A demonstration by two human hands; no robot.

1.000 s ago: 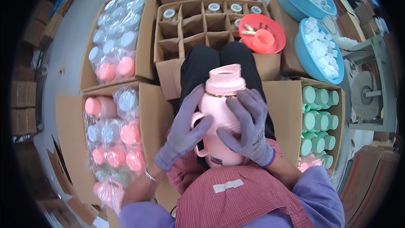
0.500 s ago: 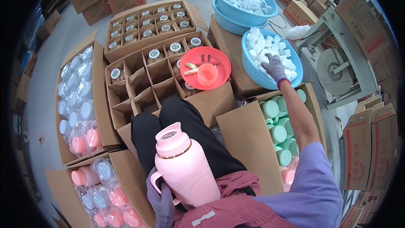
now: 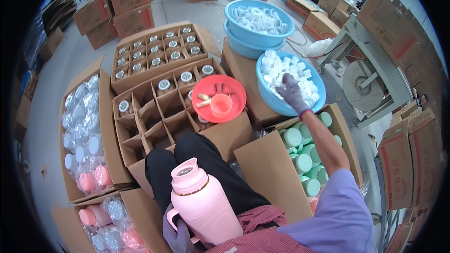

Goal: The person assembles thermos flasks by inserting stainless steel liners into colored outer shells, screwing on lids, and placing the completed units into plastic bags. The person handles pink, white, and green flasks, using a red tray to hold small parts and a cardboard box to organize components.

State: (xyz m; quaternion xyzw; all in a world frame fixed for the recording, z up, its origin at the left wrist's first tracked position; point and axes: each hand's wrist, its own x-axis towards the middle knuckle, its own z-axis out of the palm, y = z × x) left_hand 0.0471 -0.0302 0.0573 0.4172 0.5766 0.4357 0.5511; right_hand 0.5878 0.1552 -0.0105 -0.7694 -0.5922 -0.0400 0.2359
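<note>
A pink thermos jug [image 3: 206, 206] with a spout and a gold-coloured ring leans back on my lap, its mouth uncovered. My gloved left hand [image 3: 177, 235] holds it low at the handle side; some of the fingers are hidden behind the handle. Out to the right, my gloved right hand [image 3: 292, 94] reaches into a blue basin [image 3: 320, 94] of white plastic stoppers [image 3: 304, 72]. Its fingers are apart and touch the stoppers, with the tips partly lost among them.
A red tray [image 3: 238, 94] with a small cup sits on a divided carton [image 3: 136, 152] of flasks. Stacked blue basins [image 3: 229, 26] hold clear rings. Cartons with green jugs [image 3: 300, 161] and with wrapped blue and pink parts [image 3: 96, 145] flank my legs. A machine frame [image 3: 398, 89] stands right.
My view has tilted up, so most things sit lower in the picture. The right hand has shifted left over the stoppers, its fingers more spread. The jug stays on my lap.
</note>
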